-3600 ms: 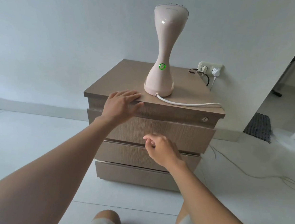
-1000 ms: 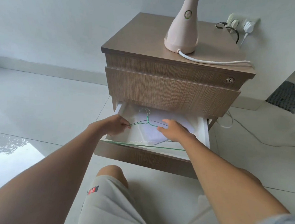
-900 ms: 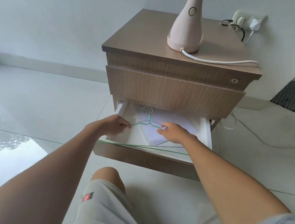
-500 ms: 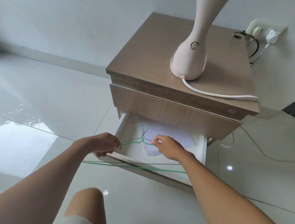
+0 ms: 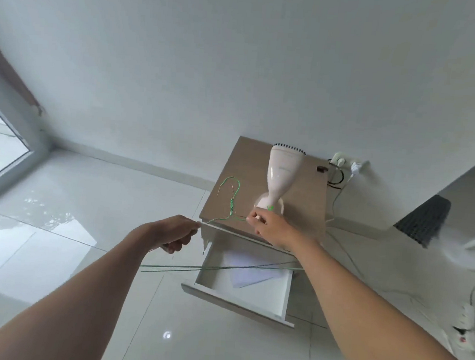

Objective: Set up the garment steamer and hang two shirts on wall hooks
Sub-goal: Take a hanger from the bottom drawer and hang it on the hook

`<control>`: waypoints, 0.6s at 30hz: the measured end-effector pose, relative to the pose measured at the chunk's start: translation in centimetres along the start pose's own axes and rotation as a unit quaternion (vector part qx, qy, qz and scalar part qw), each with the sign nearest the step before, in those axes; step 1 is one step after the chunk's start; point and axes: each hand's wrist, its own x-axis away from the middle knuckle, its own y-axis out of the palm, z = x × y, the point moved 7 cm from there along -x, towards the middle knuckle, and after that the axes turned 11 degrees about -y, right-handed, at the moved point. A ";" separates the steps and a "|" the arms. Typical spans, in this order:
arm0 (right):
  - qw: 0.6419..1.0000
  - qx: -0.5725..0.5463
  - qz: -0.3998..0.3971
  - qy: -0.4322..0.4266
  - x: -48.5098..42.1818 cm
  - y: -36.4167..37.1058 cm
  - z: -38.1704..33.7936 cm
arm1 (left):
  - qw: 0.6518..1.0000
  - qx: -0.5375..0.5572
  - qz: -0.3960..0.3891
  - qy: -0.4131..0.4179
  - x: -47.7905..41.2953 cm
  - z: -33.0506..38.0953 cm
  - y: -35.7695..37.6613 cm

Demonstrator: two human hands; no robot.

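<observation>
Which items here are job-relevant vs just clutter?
Job-relevant:
wire hangers, held by left hand and right hand
garment steamer
wall socket

Lying about:
paper in open drawer
power strip
dark mat

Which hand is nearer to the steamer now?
Right. The right hand is just in front of the steamer base, pinching the hangers. The left hand holds their other side, farther left.
</observation>
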 end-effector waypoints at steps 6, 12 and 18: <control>0.991 0.116 -0.012 -0.066 2.0 -7.9 -9.6 | 0.998 0.022 0.024 0.056 7.6 5.2 -4.6; 0.981 0.160 0.068 -0.083 4.1 -12.6 -14.3 | 0.993 0.041 0.025 0.109 12.1 7.9 -5.4; 0.958 0.215 0.170 -0.079 4.9 -19.7 -16.9 | 0.973 0.002 0.089 0.211 16.4 15.2 -7.2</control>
